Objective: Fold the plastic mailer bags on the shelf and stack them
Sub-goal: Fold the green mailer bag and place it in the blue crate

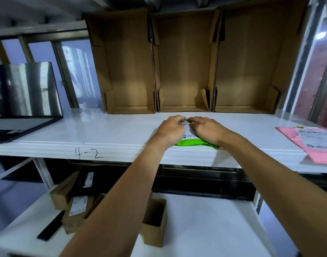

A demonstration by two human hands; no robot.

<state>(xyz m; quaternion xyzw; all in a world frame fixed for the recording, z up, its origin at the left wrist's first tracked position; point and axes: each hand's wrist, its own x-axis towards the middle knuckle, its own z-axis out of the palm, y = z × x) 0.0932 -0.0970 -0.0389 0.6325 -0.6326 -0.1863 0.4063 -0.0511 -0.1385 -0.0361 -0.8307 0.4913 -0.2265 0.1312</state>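
Observation:
A green plastic mailer bag [192, 142] with a white printed label lies near the front edge of the white shelf [110, 130], mostly covered by both hands. My left hand [171, 129] and my right hand [205, 129] sit side by side on top of it, fingers curled and pinching the bag's far edge. At the shelf's right end lies a pink mailer bag [318, 151] with a white label, hanging slightly over the front edge and untouched.
Three open brown cardboard boxes [185, 67] stand on their sides against the back of the shelf. An open laptop [23, 108] sits at the left end. "4-2" is handwritten on the shelf's front lip. The lower shelf [205, 229] holds several small cardboard boxes.

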